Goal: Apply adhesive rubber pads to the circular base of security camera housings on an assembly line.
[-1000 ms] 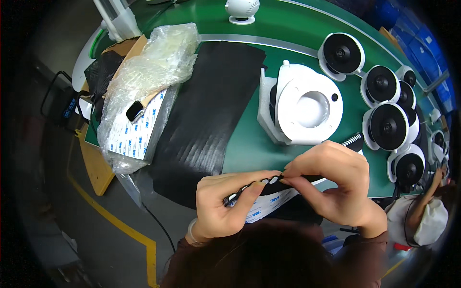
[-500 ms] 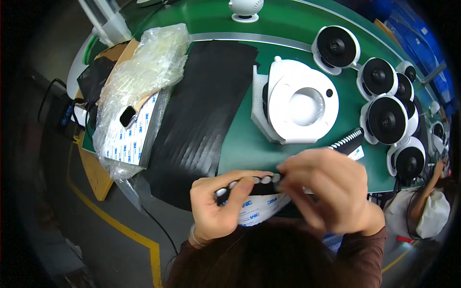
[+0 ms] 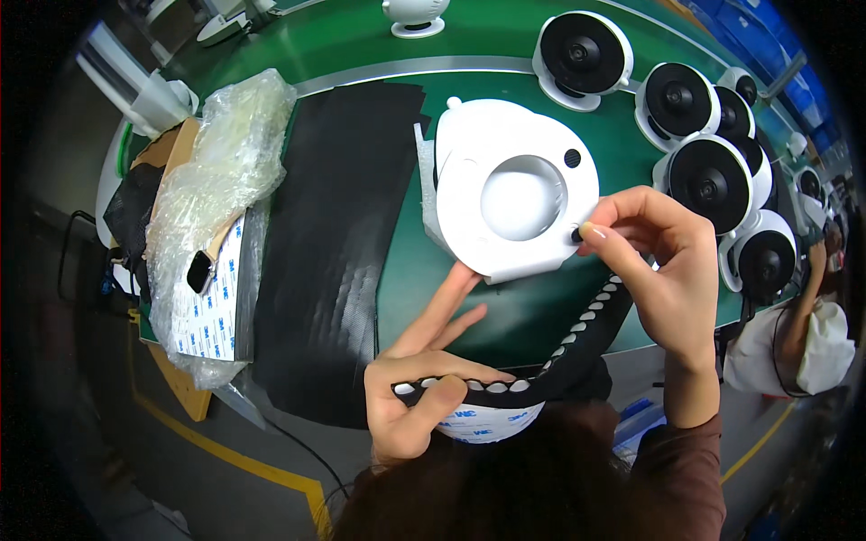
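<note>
My left hand [image 3: 406,401] grips a black strip [image 3: 586,338] between thumb and fingers. A row of pale round spots runs along the strip's edge, and a white backing with blue print shows below. Two of this hand's fingers reach forward, one touching the lower edge of a white rounded housing [image 3: 469,189]. The housing has a large round opening and a black dot [image 3: 572,159] at its upper right. At its lower right, my right hand [image 3: 672,270] pinches a small round black pad [image 3: 577,235] against or just at the surface.
Several white round devices with black faces [image 3: 708,183] crowd the right side. Black sheets [image 3: 334,207] lie left of the housing. Beyond them are bubble wrap [image 3: 230,135], printed backing sheets [image 3: 209,320] and a smartwatch [image 3: 199,270]. Another person [image 3: 780,347] sits at far right.
My right hand has moved from the strip up to the housing's lower right, with a black pad in its fingertips. Left-hand fingers now stretch to the housing. The view has shifted.
</note>
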The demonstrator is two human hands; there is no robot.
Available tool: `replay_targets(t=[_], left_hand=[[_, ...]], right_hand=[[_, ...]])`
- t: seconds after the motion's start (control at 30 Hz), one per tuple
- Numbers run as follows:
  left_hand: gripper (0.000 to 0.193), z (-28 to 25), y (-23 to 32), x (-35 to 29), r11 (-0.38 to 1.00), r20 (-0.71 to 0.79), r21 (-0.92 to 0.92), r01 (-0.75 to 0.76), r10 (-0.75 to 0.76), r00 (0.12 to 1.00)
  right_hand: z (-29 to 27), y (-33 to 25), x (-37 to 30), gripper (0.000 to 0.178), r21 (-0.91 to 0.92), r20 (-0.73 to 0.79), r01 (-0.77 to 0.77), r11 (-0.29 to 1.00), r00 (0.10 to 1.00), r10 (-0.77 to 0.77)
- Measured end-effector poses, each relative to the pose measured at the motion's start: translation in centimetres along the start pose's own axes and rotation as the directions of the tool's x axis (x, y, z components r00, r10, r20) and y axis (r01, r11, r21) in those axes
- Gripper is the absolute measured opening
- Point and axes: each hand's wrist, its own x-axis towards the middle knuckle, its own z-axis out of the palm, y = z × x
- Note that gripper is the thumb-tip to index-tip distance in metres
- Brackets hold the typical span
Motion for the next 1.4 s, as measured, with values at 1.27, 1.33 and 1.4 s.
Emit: replay_targets(t=[1.27,1.33,1.4], left_hand=[[0.017,-1.6,2.3,-0.7,0.947,-0.121,0.320,0.012,0.029,0.992],[0.016,-2.0,2.4,-0.4,0.967,-0.052,0.253,0.016,-0.003,0.999],[0.017,-1.8,3.1,-0.4,0.973,-0.016,0.205,0.108,-0.107,0.994]], right_hand=[[-0.4,0.2,-1.0,0.021,-0.342,0.034,0.491,0.801,0.859,-0.511],[0.1,-1.0,-1.8,0.024,-0.407,0.175,0.647,0.645,0.748,-0.640],[0.9,-2.3,-2.0,0.030,-0.300,0.381,0.693,0.656,0.717,-0.583]])
